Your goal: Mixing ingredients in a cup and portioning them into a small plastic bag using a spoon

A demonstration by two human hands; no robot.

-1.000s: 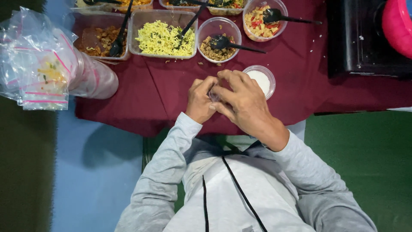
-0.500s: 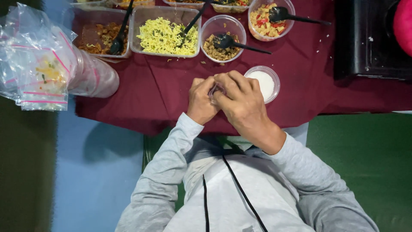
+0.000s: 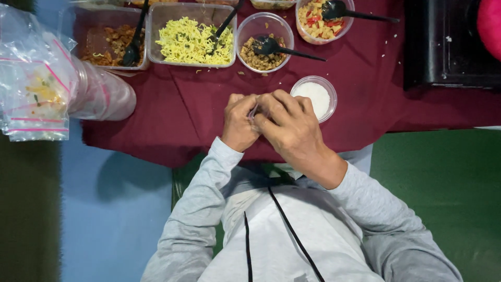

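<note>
Both hands, left hand [image 3: 241, 121] and right hand [image 3: 290, 124], close together on a small clear item [image 3: 254, 112] near the table's [image 3: 182, 120] front edge, beside a round tub of white powder [image 3: 315, 96], food tubs within reach.

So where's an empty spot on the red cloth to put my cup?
There is bare maroon cloth between the noodle tub and the left hand, and another patch between the white-filled cup and the black box. The far edge is crowded with tubs and spoons, and both hands fill the middle.
</note>
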